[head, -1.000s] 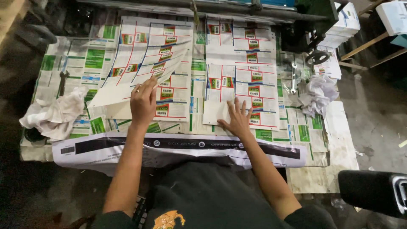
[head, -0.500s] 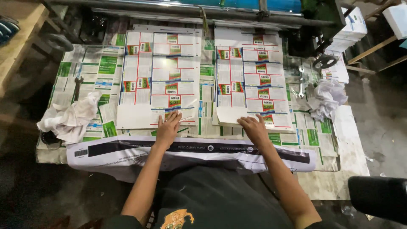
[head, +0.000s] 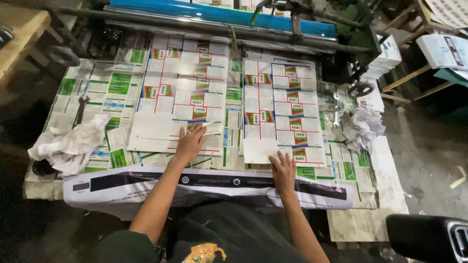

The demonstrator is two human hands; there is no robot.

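Two stacks of printed sheets lie flat, side by side below the blue roller (head: pixel 219 12). The left stack (head: pixel 183 92) spreads slightly fanned. The right stack (head: pixel 282 112) sits squarer, its sheets gridded with red, green and white labels.

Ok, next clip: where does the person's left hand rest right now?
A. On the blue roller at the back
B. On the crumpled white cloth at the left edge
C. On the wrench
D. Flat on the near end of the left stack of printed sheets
D: the left hand lies palm down on the near end of the left stack of printed sheets, away from the white cloth.
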